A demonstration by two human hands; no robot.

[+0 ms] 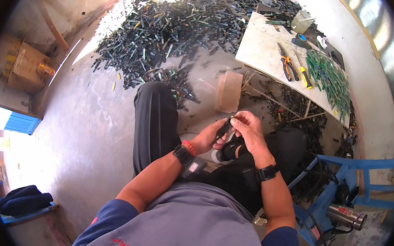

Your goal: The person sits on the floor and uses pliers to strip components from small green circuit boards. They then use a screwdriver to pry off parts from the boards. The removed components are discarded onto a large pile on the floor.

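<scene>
In front of my lap, my left hand (208,135) is closed around a small dark, narrow strip (225,127). My right hand (251,131) pinches the upper end of that same piece, thumb and fingertips pressed together. The fingers cover much of the strip, so its exact kind does not show. Both hands meet above my right shoe, between my bent knees. A brown block (229,92) stands on the floor just beyond them.
A large heap of dark strips (167,31) covers the floor ahead. At right, a low white table (260,44) carries orange-handled pliers (288,67), a yellow-handled screwdriver (306,78), green strips (327,80) and a cup (302,22). A blue chair (380,202) and steel flask (346,216) stand nearby.
</scene>
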